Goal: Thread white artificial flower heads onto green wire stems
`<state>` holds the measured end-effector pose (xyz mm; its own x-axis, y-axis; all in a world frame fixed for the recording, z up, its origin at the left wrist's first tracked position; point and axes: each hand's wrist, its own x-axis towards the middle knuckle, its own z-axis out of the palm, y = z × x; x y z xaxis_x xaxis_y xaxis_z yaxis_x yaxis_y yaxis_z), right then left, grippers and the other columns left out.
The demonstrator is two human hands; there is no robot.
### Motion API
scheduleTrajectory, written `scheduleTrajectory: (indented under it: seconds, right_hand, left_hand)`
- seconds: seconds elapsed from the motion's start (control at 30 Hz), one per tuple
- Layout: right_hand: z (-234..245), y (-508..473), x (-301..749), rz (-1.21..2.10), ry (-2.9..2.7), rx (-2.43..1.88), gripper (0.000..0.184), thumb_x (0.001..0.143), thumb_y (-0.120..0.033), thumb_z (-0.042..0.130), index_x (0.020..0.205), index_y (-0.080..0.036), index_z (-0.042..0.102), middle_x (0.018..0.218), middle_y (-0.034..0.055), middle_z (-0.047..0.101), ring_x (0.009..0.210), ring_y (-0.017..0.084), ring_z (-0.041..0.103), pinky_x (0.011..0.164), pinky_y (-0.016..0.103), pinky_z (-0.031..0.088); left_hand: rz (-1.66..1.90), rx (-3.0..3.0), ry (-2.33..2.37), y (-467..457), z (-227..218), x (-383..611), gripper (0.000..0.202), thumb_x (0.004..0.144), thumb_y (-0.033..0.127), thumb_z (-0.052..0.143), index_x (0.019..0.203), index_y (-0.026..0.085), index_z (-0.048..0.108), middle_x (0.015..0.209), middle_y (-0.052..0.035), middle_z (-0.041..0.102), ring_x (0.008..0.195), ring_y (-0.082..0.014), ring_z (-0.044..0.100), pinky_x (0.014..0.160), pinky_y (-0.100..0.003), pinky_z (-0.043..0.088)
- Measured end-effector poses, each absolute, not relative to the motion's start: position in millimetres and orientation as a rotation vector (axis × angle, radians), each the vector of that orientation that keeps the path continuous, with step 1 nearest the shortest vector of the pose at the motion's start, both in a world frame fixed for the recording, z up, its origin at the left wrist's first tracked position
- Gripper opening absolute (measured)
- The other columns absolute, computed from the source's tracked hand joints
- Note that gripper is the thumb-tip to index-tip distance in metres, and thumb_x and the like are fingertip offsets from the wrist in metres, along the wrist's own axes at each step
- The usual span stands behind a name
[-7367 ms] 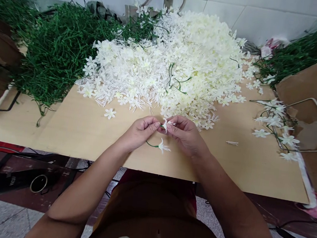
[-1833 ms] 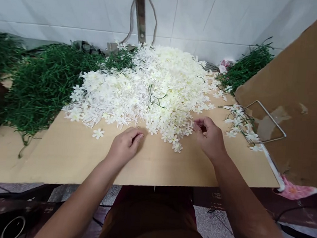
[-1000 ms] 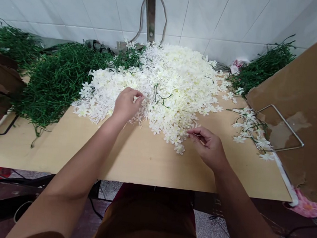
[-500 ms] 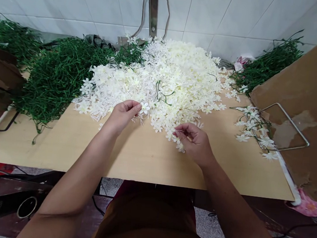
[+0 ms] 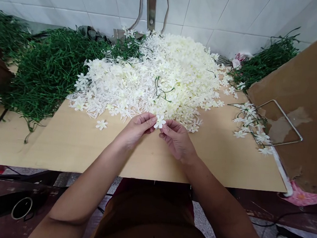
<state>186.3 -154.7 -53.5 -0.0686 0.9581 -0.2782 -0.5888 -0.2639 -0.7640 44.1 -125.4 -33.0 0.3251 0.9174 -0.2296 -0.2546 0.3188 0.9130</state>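
A single white artificial flower (image 5: 159,122) faces up between my two hands at the near edge of a large heap of white artificial flowers (image 5: 179,72). My left hand (image 5: 138,129) pinches it from the left with thumb and forefinger. From the right, my right hand (image 5: 178,139) is closed in a pinch at the petals' edge. Whether its fingertips also hold a thin stem is hidden. One loose flower (image 5: 101,124) lies on the tabletop left of my left hand. A thin green stem (image 5: 163,91) rests on top of the heap.
Tangled green artificial stems (image 5: 48,71) are piled at the left, and more green stems (image 5: 265,60) at the back right. Flowers on stems (image 5: 249,122) lie beside a cardboard box (image 5: 302,110) with a metal wire loop (image 5: 289,122). A tiled wall (image 5: 102,1) stands behind the wooden tabletop (image 5: 74,148).
My hands have come together: the left moved right with its flower, the right moved left to meet it. A loose flower at the left shows more fully. The view has shifted slightly.
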Motion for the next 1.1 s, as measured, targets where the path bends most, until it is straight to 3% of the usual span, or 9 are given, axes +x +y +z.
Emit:
scheduleTrajectory:
  seconds: [0.4, 0.6, 0.77, 0.93, 1.1]
  right_hand:
    - [-55, -156, 182, 1.544, -0.678, -0.893, 0.025, 0.054, -0.031, 0.088, 0.067, -0.022, 0.07, 0.062, -0.0056, 0.065, 0.057, 0.006, 0.049, 0.056, 0.022, 0.041]
    - [-53, -158, 178, 1.251, -0.849, -0.937, 0.027, 0.059, -0.038, 0.087, 0.069, -0.023, 0.067, 0.063, -0.0048, 0.063, 0.06, 0.009, 0.055, 0.065, 0.026, 0.05]
    - [-52, -158, 174, 1.225, -0.94, -0.901, 0.03, 0.063, -0.044, 0.084, 0.07, -0.023, 0.063, 0.06, -0.0052, 0.06, 0.057, 0.01, 0.055, 0.066, 0.028, 0.054]
    - [-59, -160, 175, 1.126, -1.033, -0.937, 0.026, 0.07, -0.034, 0.08, 0.079, -0.023, 0.058, 0.068, -0.0048, 0.059, 0.063, 0.01, 0.057, 0.065, 0.027, 0.053]
    - [-61, -165, 178, 0.98, -1.152, -1.042, 0.021, 0.078, -0.026, 0.07, 0.097, -0.024, 0.062, 0.078, -0.0021, 0.06, 0.071, 0.012, 0.057, 0.069, 0.028, 0.051]
  left_hand:
    - [0.921, 0.95, 0.915, -128, -32, 45, 0.029, 0.062, 0.035, 0.081, 0.069, 0.014, 0.063, 0.059, 0.0039, 0.056, 0.057, -0.0056, 0.047, 0.057, -0.019, 0.036]
    - [0.944, 0.958, 0.917, -129, -33, 45, 0.026, 0.062, 0.033, 0.08, 0.069, 0.015, 0.063, 0.059, 0.0045, 0.055, 0.056, -0.0053, 0.045, 0.056, -0.019, 0.034]
    - [0.934, 0.95, 0.912, -128, -35, 44, 0.028, 0.061, 0.034, 0.082, 0.069, 0.015, 0.062, 0.06, 0.0049, 0.055, 0.056, -0.0054, 0.045, 0.056, -0.02, 0.035]
    - [0.918, 0.966, 0.901, -127, -36, 45, 0.031, 0.062, 0.037, 0.083, 0.068, 0.015, 0.061, 0.06, 0.0048, 0.055, 0.056, -0.0051, 0.044, 0.056, -0.02, 0.035]
    - [0.894, 0.957, 0.904, -128, -41, 45, 0.033, 0.062, 0.039, 0.081, 0.068, 0.015, 0.059, 0.06, 0.0046, 0.054, 0.056, -0.0052, 0.044, 0.058, -0.021, 0.034]
